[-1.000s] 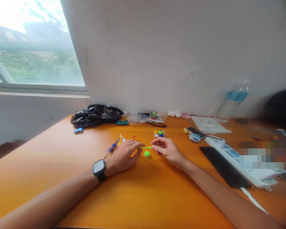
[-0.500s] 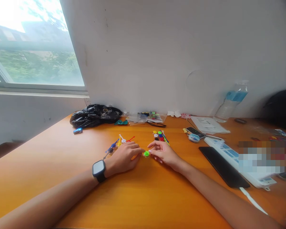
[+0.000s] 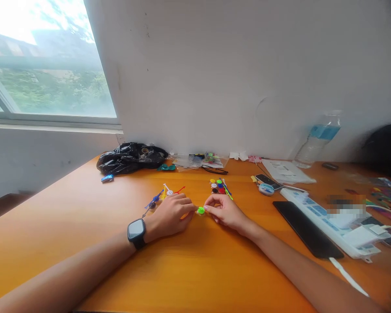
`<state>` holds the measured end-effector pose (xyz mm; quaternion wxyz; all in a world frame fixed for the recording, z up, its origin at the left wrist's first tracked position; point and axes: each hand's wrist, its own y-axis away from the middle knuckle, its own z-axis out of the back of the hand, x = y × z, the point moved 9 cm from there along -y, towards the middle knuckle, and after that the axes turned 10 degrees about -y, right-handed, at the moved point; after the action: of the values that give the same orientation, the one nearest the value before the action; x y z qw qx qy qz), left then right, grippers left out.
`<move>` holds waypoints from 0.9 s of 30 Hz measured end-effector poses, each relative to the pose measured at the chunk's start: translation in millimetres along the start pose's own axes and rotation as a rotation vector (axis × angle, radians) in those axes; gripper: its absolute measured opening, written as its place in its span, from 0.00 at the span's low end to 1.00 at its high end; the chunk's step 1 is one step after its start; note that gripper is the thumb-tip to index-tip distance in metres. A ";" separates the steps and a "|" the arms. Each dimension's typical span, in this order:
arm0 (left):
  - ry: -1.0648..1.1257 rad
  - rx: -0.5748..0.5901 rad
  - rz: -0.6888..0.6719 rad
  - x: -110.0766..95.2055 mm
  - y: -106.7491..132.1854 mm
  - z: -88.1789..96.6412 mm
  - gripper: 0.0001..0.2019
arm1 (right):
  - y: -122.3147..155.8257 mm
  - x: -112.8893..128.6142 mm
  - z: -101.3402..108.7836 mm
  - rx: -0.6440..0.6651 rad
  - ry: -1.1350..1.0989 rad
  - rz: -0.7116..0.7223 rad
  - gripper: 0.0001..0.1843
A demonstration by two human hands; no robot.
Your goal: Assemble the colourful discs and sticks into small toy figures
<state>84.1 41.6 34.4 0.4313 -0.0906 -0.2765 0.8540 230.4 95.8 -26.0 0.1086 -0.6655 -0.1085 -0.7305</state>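
My left hand (image 3: pixel 171 214), a smartwatch on its wrist, rests on the orange table (image 3: pixel 189 269) with its fingers curled and its fingertips pinching a small green disc (image 3: pixel 200 210). My right hand (image 3: pixel 224 209) pinches the same green disc from the other side. Behind my left hand lie several coloured plastic sticks with discs (image 3: pixel 164 194). Behind my right hand sits a cluster of small coloured discs and sticks (image 3: pixel 219 186).
A black plastic bag (image 3: pixel 130 157) and clear packets (image 3: pixel 198 160) lie along the wall. To the right are a dark phone (image 3: pixel 307 228), a white power strip (image 3: pixel 332 219), papers (image 3: pixel 286 170), a water bottle (image 3: pixel 316 140) and a small round case (image 3: pixel 266 188).
A second ago both hands held a green stick above the green disc. Both hands have since come down and closed on the disc; the stick no longer shows between them.
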 end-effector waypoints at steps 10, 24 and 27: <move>0.039 0.095 -0.004 -2.6 -1.4 -6.6 0.12 | 3.9 3.2 -2.9 0.016 0.071 -0.007 0.18; 0.048 0.155 0.001 -4.4 -2.2 -11.1 0.07 | 0.0 10.9 -2.1 0.029 0.181 0.057 0.11; 0.047 0.161 0.003 -5.8 -3.2 -11.0 0.07 | -0.9 11.4 -1.9 0.023 0.204 0.056 0.10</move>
<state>94.1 42.9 26.6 0.4424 -0.0759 -0.1964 0.8717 227.3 95.9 -14.9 0.1470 -0.5890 -0.0865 -0.7899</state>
